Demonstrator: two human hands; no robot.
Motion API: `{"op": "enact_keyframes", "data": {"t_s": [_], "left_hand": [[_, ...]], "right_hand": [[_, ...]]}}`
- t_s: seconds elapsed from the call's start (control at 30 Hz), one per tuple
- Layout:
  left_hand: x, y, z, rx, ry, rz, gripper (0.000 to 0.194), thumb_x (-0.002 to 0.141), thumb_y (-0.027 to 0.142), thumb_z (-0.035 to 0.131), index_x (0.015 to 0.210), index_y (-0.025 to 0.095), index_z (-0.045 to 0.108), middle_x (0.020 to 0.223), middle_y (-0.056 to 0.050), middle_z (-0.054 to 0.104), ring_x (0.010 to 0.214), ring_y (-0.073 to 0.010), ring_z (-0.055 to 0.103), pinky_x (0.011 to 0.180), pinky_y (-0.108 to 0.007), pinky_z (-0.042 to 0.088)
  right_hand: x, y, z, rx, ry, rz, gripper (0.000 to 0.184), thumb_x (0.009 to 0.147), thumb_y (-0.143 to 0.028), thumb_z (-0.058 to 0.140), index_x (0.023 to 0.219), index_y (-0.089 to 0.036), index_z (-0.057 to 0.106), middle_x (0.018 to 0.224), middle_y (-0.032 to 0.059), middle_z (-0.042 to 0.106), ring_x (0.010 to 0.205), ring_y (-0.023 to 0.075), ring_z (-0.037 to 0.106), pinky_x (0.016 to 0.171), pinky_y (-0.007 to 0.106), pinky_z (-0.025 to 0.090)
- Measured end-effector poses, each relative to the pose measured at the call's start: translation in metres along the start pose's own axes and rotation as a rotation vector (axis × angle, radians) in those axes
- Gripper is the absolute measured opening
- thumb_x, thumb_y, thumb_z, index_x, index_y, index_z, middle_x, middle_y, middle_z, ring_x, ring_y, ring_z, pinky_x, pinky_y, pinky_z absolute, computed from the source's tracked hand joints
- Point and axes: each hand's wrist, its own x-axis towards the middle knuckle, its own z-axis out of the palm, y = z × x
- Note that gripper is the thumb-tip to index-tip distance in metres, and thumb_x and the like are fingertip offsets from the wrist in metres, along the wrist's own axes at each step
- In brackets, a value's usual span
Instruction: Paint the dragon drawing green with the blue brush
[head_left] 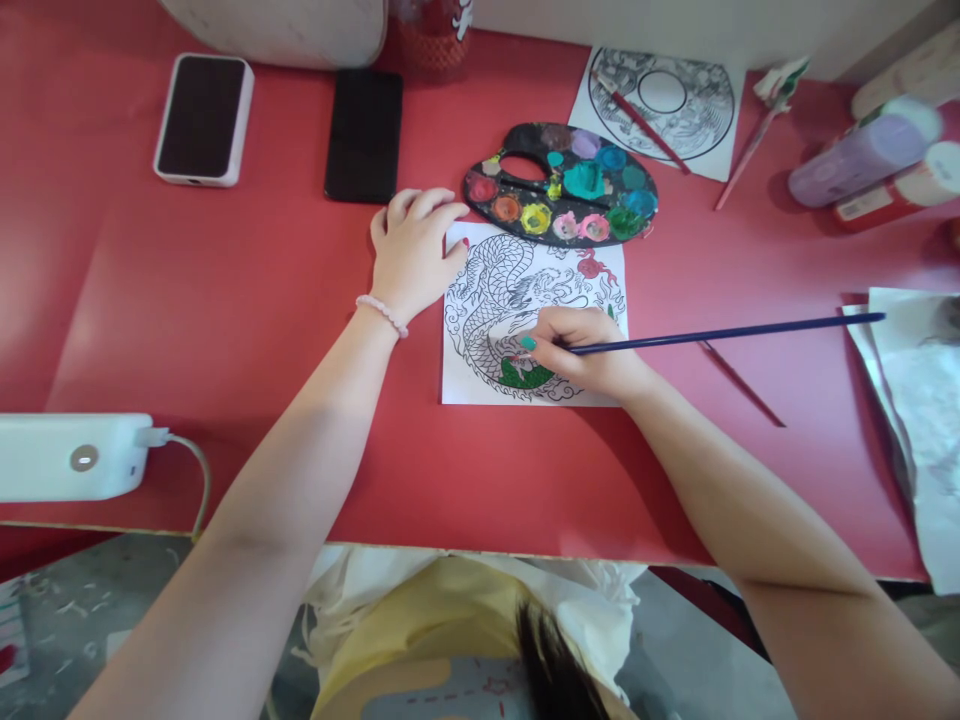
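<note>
On the red table lies a white sheet [461,375] printed with a round line drawing of a dragon, partly coloured green at the bottom and red at the upper right. My right hand [581,345] grips a long blue paintbrush [735,332] over the sheet; its tip is hidden behind my fingers. Fingers spread, my left hand [420,245] rests at the sheet's upper left corner, its thumb on the paper. A black paint palette [491,207] with several colours sits just beyond the sheet, close to my left fingertips.
A black phone [364,135] and a white-edged device [204,120] lie at the upper left. Another printed sheet [709,150] has a red brush [645,125] on it. Paint bottles [862,155] and papers [919,400] occupy the right. A power bank [67,457] with a cable is lower left.
</note>
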Motion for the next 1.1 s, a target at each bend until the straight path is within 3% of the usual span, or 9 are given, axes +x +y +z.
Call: {"op": "enact_keyframes", "data": {"t_s": [0.23, 0.37, 0.73, 1.1], "left_hand": [[0.0008, 0.0016, -0.0013, -0.038, -0.04, -0.015, 0.045, 0.09, 0.043, 0.045, 0.134, 0.043, 0.055, 0.136, 0.004, 0.058, 0.141, -0.037, 0.03, 0.117, -0.061, 0.023], [0.0011, -0.0014, 0.001, -0.068, 0.001, 0.01, 0.047, 0.087, 0.042, 0.049, 0.134, 0.044, 0.055, 0.132, 0.004, 0.061, 0.139, -0.0377, 0.032, 0.116, -0.063, 0.023], [0.0014, -0.0005, 0.0006, -0.035, -0.016, 0.001, 0.044, 0.088, 0.041, 0.047, 0.13, 0.043, 0.057, 0.136, 0.004, 0.058, 0.139, -0.0371, 0.031, 0.115, -0.061, 0.024], [0.0014, 0.0017, -0.0013, -0.073, -0.02, -0.007, 0.047, 0.086, 0.042, 0.047, 0.132, 0.044, 0.055, 0.132, 0.002, 0.059, 0.14, -0.0381, 0.03, 0.115, -0.065, 0.021]], "right_hand": [[0.0002, -0.0013, 0.0013, -0.014, -0.022, 0.003, 0.033, 0.085, -0.019, 0.056, 0.059, -0.021, 0.036, 0.056, -0.0055, 0.042, 0.05, 0.007, 0.036, 0.048, 0.024, 0.027], [0.0002, -0.0021, 0.0004, -0.039, -0.008, 0.01, 0.034, 0.086, -0.02, 0.056, 0.058, -0.021, 0.035, 0.054, -0.006, 0.039, 0.049, 0.0069, 0.033, 0.048, 0.024, 0.026], [0.0007, -0.0039, 0.0011, -0.054, -0.007, -0.021, 0.03, 0.083, -0.016, 0.053, 0.058, -0.02, 0.037, 0.054, -0.0056, 0.042, 0.049, 0.0064, 0.036, 0.048, 0.022, 0.028], [0.0008, -0.0039, 0.0008, -0.037, -0.02, 0.018, 0.034, 0.086, -0.024, 0.056, 0.059, -0.021, 0.036, 0.054, -0.0051, 0.042, 0.049, 0.0071, 0.035, 0.048, 0.023, 0.028]]}}
